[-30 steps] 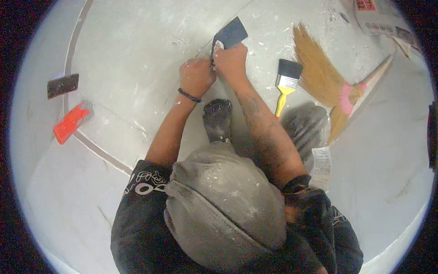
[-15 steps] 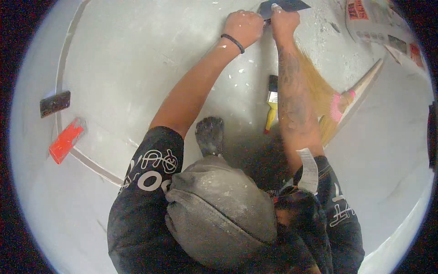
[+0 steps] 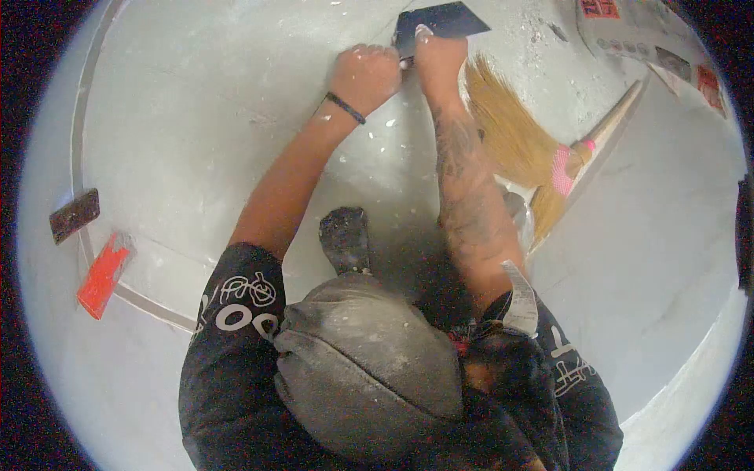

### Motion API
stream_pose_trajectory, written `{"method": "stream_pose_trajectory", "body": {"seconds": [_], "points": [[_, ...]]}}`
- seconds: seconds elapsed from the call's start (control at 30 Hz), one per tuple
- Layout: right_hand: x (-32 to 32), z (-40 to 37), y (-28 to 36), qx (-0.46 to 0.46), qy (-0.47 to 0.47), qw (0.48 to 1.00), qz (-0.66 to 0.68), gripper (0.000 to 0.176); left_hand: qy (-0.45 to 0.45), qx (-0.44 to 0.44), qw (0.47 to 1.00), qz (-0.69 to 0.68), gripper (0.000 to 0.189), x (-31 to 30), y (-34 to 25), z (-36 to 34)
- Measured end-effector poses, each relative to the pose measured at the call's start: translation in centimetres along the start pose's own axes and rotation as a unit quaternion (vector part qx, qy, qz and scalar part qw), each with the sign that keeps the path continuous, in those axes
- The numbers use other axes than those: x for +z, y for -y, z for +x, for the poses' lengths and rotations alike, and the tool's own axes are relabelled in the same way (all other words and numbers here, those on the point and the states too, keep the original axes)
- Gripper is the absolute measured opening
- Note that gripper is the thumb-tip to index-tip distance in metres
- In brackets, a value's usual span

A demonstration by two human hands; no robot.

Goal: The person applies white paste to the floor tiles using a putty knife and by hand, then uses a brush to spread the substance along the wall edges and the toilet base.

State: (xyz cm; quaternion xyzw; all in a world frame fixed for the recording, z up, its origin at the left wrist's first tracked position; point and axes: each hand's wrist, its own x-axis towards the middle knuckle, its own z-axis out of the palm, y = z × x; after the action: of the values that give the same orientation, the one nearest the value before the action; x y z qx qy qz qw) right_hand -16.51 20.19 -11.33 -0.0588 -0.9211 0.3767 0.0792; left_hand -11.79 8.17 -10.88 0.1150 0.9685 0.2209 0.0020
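Overhead view of a person in a black T-shirt (image 3: 236, 385) and a grey cloth head covering (image 3: 369, 361) dusted with white, both bare arms stretched forward over a pale floor (image 3: 181, 125). At the far ends of the arms, near the top, is a putty knife (image 3: 440, 21) with a broad dark blade. The left hand (image 3: 365, 77), with a black band (image 3: 345, 107) at its wrist, is curled into a fist around the handle, which is mostly hidden. The right hand (image 3: 440, 63), its forearm tattooed, clasps the tool just beside, thumb laid on the blade, which juts out beyond the knuckles. White flecks dot the floor near the hands. A dark-covered foot (image 3: 345, 239) rests between the arms. To the right of the right forearm lies a straw broom (image 3: 514, 129) with a pink binding, and beyond it a printed newspaper (image 3: 644, 35). Far left, a red tube-like object (image 3: 104, 279) lies just beside a flat dark rectangle (image 3: 75, 216), near a grey strip along the floor
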Motion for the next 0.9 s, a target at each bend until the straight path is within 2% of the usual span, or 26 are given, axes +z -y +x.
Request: {"method": "stream_pose_trajectory", "body": {"seconds": [0.03,0.1,0.2,0.27,0.3,0.37,0.4,0.43,0.47,0.5,0.57,0.6,0.67,0.73,0.83,0.9], "points": [[0.1,-0.7,-0.1,-0.011,0.009,1.000,-0.024,0.019,0.001,-0.001,1.000,-0.001,0.018,-0.2,0.0,-0.6],[0.3,-2.2,0.4,0.001,0.043,0.998,-0.055,0.019,0.061,-0.013,0.998,0.019,0.019,-0.6,0.2,-2.1],[0.5,-5.0,2.4,-0.054,0.012,0.994,-0.091,0.015,0.093,-0.049,0.994,0.030,0.020,-1.0,0.6,-4.6],[0.3,-6.3,3.7,0.047,-0.005,0.996,0.081,0.011,0.089,-0.052,0.994,0.022,0.021,-1.2,0.8,-6.3],[0.2,-7.0,4.1,0.047,-0.003,0.995,0.084,0.011,0.088,-0.054,0.995,0.010,0.022,-1.3,0.8,-7.1],[0.1,-8.1,4.6,0.123,0.033,0.985,0.112,0.011,0.112,-0.069,0.991,0.012,0.023,-1.5,0.8,-8.4],[0.4,-8.9,4.3,0.123,0.036,0.985,0.116,0.011,0.136,-0.081,0.987,0.010,0.024,-1.6,0.7,-9.1],[0.8,-9.9,3.7,0.074,0.060,0.991,0.098,0.013,0.136,-0.080,0.987,0.013,0.024,-1.6,0.6,-10.1],[1.0,-10.6,3.4,0.022,0.078,0.993,0.081,0.015,0.049,-0.057,0.997,0.020,0.020,-1.5,0.5,-11.2],[0.8,-11.2,4.0,0.021,0.076,0.993,0.082,0.015,-0.036,-0.036,0.998,0.024,0.017,-1.5,0.4,-12.2],[0.4,-13.2,5.4,0.121,0.116,0.972,0.167,0.016,-0.016,-0.056,0.998,0.010,0.017,-2.2,0.7,-14.0],[0.4,-13.9,6.4,0.115,0.115,0.972,0.170,0.016,0.002,-0.078,0.997,-0.005,0.017,-2.8,1.0,-14.9],[0.7,-14.6,7.6,0.187,0.152,0.960,0.138,0.016,0.015,-0.101,0.995,0.012,0.016,-3.5,1.2,-15.8],[0.5,-14.2,7.4,0.151,0.162,0.965,0.141,0.015,0.029,-0.125,0.991,0.030,0.016,-4.1,1.4,-16.2],[-0.5,-11.7,5.9,0.097,0.148,0.975,0.136,0.016,0.021,-0.098,0.994,0.036,0.013,-4.1,0.4,-14.1],[-1.4,-9.1,5.5,0.094,0.115,0.979,0.140,0.018,-0.064,-0.026,0.997,0.042,0.014,-3.4,0.2,-11.4]]}}
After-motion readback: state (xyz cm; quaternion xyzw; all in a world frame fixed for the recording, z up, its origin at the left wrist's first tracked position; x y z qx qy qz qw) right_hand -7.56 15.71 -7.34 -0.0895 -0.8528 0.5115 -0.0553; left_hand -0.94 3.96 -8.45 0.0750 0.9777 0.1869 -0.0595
